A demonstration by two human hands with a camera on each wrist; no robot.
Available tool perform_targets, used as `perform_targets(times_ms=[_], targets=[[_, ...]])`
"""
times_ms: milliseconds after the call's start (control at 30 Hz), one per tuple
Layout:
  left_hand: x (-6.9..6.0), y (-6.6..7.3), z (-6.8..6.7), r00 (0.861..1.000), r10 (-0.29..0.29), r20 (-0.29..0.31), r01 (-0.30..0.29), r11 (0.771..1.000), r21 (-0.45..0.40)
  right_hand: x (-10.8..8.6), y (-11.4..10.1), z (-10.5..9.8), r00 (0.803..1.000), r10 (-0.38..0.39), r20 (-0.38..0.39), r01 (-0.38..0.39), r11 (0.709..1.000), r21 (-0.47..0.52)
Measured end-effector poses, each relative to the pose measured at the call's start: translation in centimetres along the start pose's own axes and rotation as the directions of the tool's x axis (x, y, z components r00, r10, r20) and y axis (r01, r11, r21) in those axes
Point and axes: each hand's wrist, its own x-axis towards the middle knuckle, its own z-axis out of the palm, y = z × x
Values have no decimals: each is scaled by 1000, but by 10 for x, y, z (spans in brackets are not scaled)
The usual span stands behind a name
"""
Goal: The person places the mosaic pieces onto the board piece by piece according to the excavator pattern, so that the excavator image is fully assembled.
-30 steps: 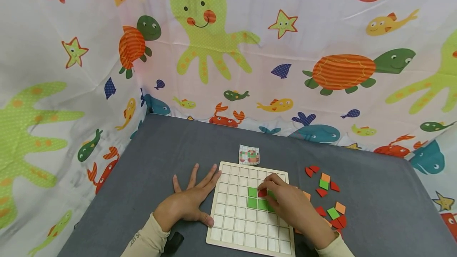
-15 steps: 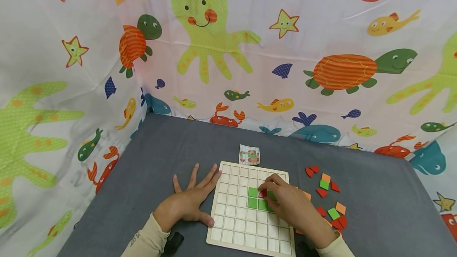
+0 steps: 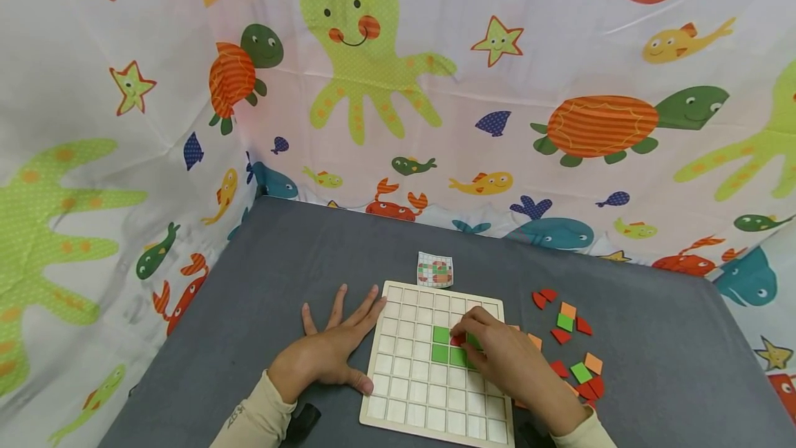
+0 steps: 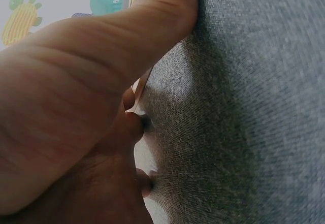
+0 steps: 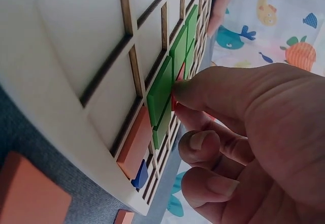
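Note:
A pale wooden grid board lies on the grey cloth. My left hand is spread flat beside it, with fingertips and thumb touching the board's left edge. Over the grid, my right hand pinches a small red piece between thumb and finger, at a cell among the green squares. The hand partly hides this piece, so its full shape cannot be seen. In the right wrist view, an orange square and a blue piece sit in cells near the board's edge.
A small printed pattern card lies behind the board. Loose red, orange and green pieces are scattered to the right. A black object sits by the left sleeve. A curtain with sea animals closes off the back and sides.
My right hand stays at the same cell, and the red piece tilts slightly between its fingers. The left hand has not moved. The head view shifts a little.

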Motion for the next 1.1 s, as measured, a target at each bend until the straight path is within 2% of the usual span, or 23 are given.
perform_targets(times_ms=[333, 467, 867, 1100], targets=[[1, 0, 0, 1000, 3, -4, -3, 1000, -7, -5, 1, -3, 998, 56, -30, -56, 998, -11], [1, -2, 1, 1000, 12, 0, -12, 1000, -17, -13, 6, -8, 995, 98, -14, -98, 995, 0], [1, 0, -1, 1000, 25, -3, -25, 999, -28, -41, 26, -20, 955, 298, 8, -298, 955, 9], [0, 0, -1, 1000, -3, 1, 3, 1000, -14, -57, 40, -27, 950, 310, -39, -310, 951, 13]])
